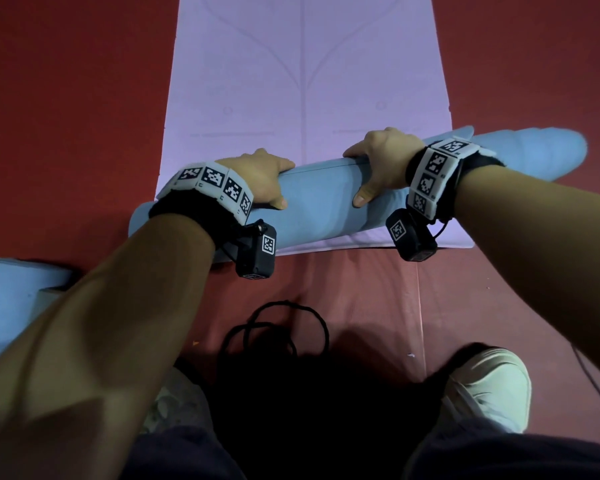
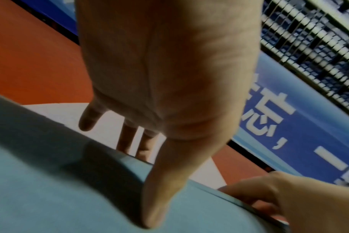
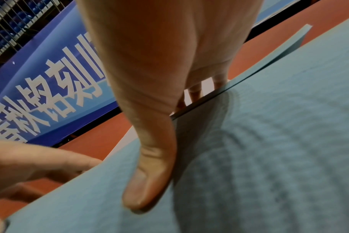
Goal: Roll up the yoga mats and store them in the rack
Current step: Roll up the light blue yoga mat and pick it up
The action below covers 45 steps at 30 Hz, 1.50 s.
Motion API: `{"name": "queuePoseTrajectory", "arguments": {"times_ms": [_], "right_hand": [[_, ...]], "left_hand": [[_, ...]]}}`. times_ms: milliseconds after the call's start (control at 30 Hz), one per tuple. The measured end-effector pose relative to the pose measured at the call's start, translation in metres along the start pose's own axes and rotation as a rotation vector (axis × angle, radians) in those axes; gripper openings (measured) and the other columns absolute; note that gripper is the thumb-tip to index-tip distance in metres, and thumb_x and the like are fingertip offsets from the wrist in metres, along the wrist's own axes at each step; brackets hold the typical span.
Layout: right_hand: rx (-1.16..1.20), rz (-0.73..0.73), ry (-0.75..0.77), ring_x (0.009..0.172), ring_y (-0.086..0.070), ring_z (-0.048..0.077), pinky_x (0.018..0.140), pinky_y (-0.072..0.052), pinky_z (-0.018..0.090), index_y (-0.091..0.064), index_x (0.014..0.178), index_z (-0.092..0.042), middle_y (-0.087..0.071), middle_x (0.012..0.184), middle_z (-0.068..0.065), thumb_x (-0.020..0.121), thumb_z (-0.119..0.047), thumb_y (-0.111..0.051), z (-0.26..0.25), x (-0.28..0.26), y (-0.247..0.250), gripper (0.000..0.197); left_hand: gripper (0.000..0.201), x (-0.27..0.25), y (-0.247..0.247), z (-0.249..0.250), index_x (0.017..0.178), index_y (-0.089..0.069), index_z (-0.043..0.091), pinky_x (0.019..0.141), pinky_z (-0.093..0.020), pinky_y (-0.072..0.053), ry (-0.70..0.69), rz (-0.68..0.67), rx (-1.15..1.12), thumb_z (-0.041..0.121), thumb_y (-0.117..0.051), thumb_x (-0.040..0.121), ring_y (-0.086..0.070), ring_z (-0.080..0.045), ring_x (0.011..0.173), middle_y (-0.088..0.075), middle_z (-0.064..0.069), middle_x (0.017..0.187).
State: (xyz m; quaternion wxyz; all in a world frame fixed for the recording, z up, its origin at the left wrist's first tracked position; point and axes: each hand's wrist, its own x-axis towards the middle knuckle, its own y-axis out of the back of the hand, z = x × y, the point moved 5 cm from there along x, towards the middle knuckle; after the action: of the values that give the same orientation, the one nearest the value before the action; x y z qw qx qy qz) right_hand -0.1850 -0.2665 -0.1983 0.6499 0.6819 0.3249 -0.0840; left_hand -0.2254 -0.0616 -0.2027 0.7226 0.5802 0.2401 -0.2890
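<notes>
You had both hands, left hand (image 1: 264, 178) and right hand (image 1: 383, 164), clamped around the blue roll (image 1: 323, 199), mid-roll; next called for pushing it toward twelve o'clock over the flat mat (image 1: 305, 81).

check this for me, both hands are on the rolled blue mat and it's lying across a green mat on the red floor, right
Nearly. The left hand and right hand do rest on the rolled blue mat, and the red floor is right, but the flat mat under the roll is pale lilac, not green. The head view shows it.
</notes>
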Motion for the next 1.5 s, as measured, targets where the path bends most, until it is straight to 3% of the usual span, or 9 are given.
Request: {"name": "queuePoseTrajectory", "arguments": {"times_ms": [67, 200, 267, 400, 767, 900, 1000, 1133, 1500], "right_hand": [[-0.006, 0.009, 0.002, 0.103, -0.048, 0.026, 0.078, -0.046, 0.04, -0.061, 0.12, -0.031, -0.056, 0.098, -0.005, 0.051, -0.059, -0.089, 0.0, 0.0, -0.001, 0.08], [-0.005, 0.041, 0.025, 0.11, -0.048, 0.029, 0.086, -0.048, 0.046, -0.06, 0.122, -0.028, -0.059, 0.107, 0.002, 0.05, -0.061, -0.088, 0.004, 0.001, -0.005, 0.084], [0.014, 0.059, 0.033, 0.114, -0.046, 0.03, 0.086, -0.044, 0.043, -0.058, 0.126, -0.031, -0.057, 0.113, 0.002, 0.051, -0.062, -0.087, 0.006, 0.0, -0.008, 0.087], [0.049, 0.078, 0.039, 0.119, -0.044, 0.03, 0.086, -0.037, 0.04, -0.051, 0.136, -0.031, -0.055, 0.124, 0.003, 0.053, -0.062, -0.086, 0.006, -0.006, -0.009, 0.095], [0.037, 0.289, 0.083, 0.122, -0.042, 0.032, 0.104, -0.034, 0.045, -0.043, 0.141, -0.025, -0.048, 0.135, 0.007, 0.06, -0.059, -0.082, -0.015, -0.061, -0.026, 0.096], [-0.023, 0.445, 0.156, 0.108, -0.046, 0.033, 0.087, -0.042, 0.044, -0.053, 0.128, -0.018, -0.05, 0.12, 0.011, 0.059, -0.047, -0.083, -0.044, -0.083, -0.017, 0.08], [-0.068, 0.504, 0.252, 0.091, -0.053, 0.037, 0.067, -0.042, 0.043, -0.058, 0.104, -0.01, -0.056, 0.1, 0.015, 0.071, -0.024, -0.072, -0.073, -0.091, -0.017, 0.039], [-0.068, 0.262, 0.259, 0.097, -0.06, 0.034, 0.064, -0.035, 0.035, -0.061, 0.104, -0.016, -0.065, 0.104, 0.011, 0.088, -0.021, -0.054, -0.099, -0.087, -0.046, 0.018], [-0.048, -0.126, 0.255, 0.082, -0.056, 0.026, 0.065, -0.038, 0.028, -0.065, 0.102, -0.025, -0.068, 0.099, 0.003, 0.083, -0.043, -0.07, -0.126, -0.049, -0.143, 0.027]], "left_hand": [[0.082, 0.001, -0.001, 0.019, 0.146, -0.039, 0.021, 0.105, -0.052, -0.041, 0.015, 0.008, 0.101, 0.039, -0.079, 0.077, -0.041, -0.031, 0.13, -0.038, -0.007, 0.145], [0.14, 0.005, -0.023, 0.061, 0.157, 0.001, 0.032, 0.114, -0.059, -0.026, -0.069, 0.047, 0.117, 0.058, -0.089, 0.054, -0.021, -0.032, 0.147, -0.017, -0.005, 0.163], [0.149, 0.006, -0.034, 0.07, 0.156, 0.006, 0.033, 0.11, -0.063, -0.026, -0.044, 0.094, 0.216, 0.063, -0.09, 0.046, -0.025, -0.035, 0.144, -0.022, -0.009, 0.159], [0.15, 0.005, -0.044, 0.074, 0.156, 0.003, 0.03, 0.105, -0.06, -0.033, -0.034, 0.253, 0.326, 0.065, -0.089, 0.043, -0.039, -0.036, 0.131, -0.037, -0.011, 0.146], [0.134, -0.045, -0.042, 0.065, 0.154, -0.014, 0.034, 0.093, -0.052, -0.036, -0.072, 0.57, 0.507, 0.064, -0.085, 0.044, -0.045, -0.033, 0.113, -0.047, -0.009, 0.13], [0.136, -0.068, -0.028, 0.044, 0.153, -0.012, 0.039, 0.093, -0.052, -0.036, -0.06, 0.611, 0.544, 0.065, -0.086, 0.042, -0.045, -0.033, 0.113, -0.047, -0.008, 0.129], [0.138, -0.08, -0.023, 0.018, 0.154, -0.01, 0.04, 0.095, -0.053, -0.036, -0.018, 0.605, 0.528, 0.066, -0.087, 0.041, -0.045, -0.033, 0.115, -0.047, -0.008, 0.131], [0.139, -0.086, -0.026, -0.018, 0.154, -0.011, 0.038, 0.098, -0.054, -0.034, 0.036, 0.6, 0.483, 0.062, -0.09, 0.042, -0.045, -0.035, 0.117, -0.046, -0.009, 0.133], [0.143, -0.053, -0.042, -0.053, 0.155, -0.006, 0.039, 0.101, -0.054, -0.034, 0.055, 0.499, 0.358, 0.054, -0.093, 0.042, -0.042, -0.035, 0.121, -0.041, -0.011, 0.136]]}}
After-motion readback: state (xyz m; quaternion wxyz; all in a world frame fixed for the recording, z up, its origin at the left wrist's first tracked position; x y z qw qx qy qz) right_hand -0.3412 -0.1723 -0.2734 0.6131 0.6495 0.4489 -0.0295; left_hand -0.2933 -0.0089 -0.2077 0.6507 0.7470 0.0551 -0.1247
